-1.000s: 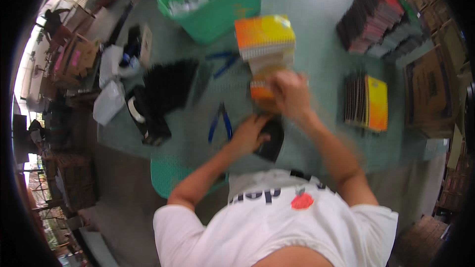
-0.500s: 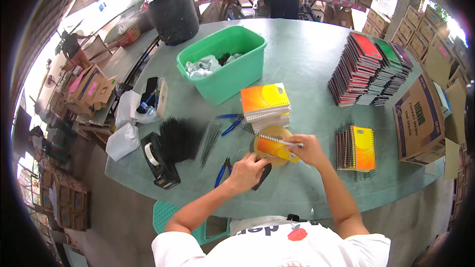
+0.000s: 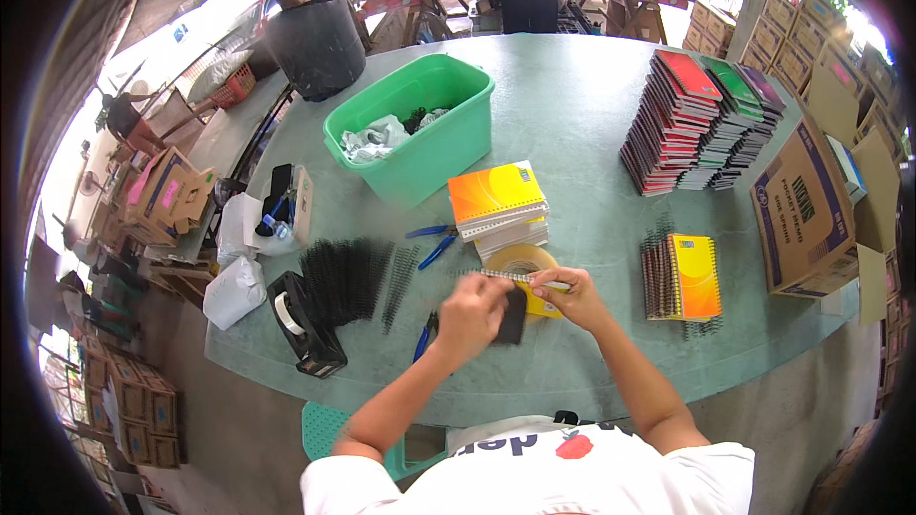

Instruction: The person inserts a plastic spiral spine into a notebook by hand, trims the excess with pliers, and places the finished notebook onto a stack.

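Observation:
My right hand [image 3: 572, 298] is closed on a small notebook [image 3: 550, 306] with a yellow cover, its punched edge facing up and a dark wire spiral along it. At the other end of that edge is my left hand [image 3: 471, 313], its fingers curled but smeared by motion, so their grip is unclear. A roll of tan tape [image 3: 527, 256] lies flat under the notebook. Beside my left hand rests a dark flat piece [image 3: 511, 319]. Just beyond stands a stack of yellow-orange notebooks [image 3: 498, 198]. Blue-handled pliers [image 3: 425, 338] are partly hidden behind my left wrist.
Left are black spiral wires [image 3: 345, 277], a tape dispenser [image 3: 307, 329] and another blue-handled tool [image 3: 437, 250]. A green bin [image 3: 425, 162] stands behind. Right are spiral-bound yellow notebooks [image 3: 695, 277], tall notebook stacks [image 3: 682, 124] and a cardboard box [image 3: 806, 210].
My left hand has moved up to the end of the notebook's punched edge. The notebook has turned more level, and the view has shifted slightly.

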`<action>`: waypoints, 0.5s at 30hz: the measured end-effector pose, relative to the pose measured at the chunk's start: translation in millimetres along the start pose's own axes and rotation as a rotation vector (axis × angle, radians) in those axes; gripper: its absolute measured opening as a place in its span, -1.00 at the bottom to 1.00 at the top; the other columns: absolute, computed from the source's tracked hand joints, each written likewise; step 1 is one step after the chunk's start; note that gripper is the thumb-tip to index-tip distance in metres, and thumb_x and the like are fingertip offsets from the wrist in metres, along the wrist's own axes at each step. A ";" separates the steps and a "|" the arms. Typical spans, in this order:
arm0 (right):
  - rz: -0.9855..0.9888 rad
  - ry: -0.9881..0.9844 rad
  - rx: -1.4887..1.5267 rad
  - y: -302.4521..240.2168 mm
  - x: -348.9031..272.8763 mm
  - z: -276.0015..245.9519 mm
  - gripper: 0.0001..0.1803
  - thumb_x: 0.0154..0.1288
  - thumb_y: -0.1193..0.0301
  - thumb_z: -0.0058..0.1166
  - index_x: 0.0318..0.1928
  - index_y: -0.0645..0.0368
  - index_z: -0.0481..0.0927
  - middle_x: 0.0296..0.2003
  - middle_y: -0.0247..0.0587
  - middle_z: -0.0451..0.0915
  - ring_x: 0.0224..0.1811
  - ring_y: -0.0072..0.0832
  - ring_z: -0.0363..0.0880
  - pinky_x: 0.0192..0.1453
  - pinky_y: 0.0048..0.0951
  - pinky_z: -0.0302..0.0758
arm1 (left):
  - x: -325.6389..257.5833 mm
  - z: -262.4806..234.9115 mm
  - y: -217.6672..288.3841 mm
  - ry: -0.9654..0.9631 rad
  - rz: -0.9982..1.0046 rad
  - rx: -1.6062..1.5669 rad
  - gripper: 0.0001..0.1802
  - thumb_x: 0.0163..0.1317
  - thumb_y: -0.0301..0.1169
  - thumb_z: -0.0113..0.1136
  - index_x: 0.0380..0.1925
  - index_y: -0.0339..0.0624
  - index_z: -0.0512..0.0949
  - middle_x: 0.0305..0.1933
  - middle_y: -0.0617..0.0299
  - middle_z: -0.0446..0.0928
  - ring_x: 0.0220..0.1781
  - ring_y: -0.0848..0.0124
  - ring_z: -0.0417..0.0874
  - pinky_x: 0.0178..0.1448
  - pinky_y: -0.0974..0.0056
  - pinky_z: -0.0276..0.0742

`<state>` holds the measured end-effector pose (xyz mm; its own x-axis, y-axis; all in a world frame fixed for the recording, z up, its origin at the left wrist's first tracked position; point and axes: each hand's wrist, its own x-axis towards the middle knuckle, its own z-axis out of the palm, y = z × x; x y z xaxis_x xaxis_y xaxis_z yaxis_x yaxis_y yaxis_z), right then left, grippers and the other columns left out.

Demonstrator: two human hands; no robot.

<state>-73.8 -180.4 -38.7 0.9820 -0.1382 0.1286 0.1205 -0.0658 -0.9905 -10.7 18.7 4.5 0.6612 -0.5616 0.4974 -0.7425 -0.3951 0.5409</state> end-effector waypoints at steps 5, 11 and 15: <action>0.053 0.085 0.215 5.0 -13.6 5.6 -0.69 0.12 0.64 0.18 -0.08 0.24 0.54 -0.13 -0.22 0.63 -0.06 -0.54 0.56 0.06 -0.50 0.46 | 12.6 -13.6 11.0 0.121 -0.031 -0.098 -0.70 -0.01 -0.49 0.29 -0.20 -0.03 0.58 -0.28 0.15 0.50 -0.19 0.18 0.55 -0.15 0.18 0.53; -0.045 0.047 0.097 9.2 -3.3 5.2 -0.74 0.12 0.65 0.17 -0.14 0.27 0.55 -0.18 -0.26 0.63 -0.10 -0.56 0.56 0.01 -0.52 0.48 | 0.6 -4.9 9.0 -0.244 0.015 -0.119 -0.67 -0.06 -0.60 0.30 -0.22 -0.12 0.56 -0.27 0.09 0.51 -0.18 0.15 0.54 -0.11 0.18 0.48; -0.029 0.067 -0.003 14.5 -2.1 1.7 -0.78 0.13 0.62 0.18 -0.17 0.29 0.58 -0.26 -0.31 0.64 -0.18 -0.61 0.56 -0.07 -0.55 0.49 | 24.4 -12.7 22.2 0.344 -0.048 -0.040 -0.63 -0.04 -0.58 0.28 -0.15 -0.08 0.55 -0.31 0.14 0.46 -0.19 0.18 0.52 -0.11 0.17 0.49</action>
<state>-73.8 -179.4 -53.4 0.9661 -0.2019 0.1606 0.1486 -0.0738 -0.9861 -9.8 5.5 37.2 0.6980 -0.2627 0.6662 -0.7092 -0.3823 0.5923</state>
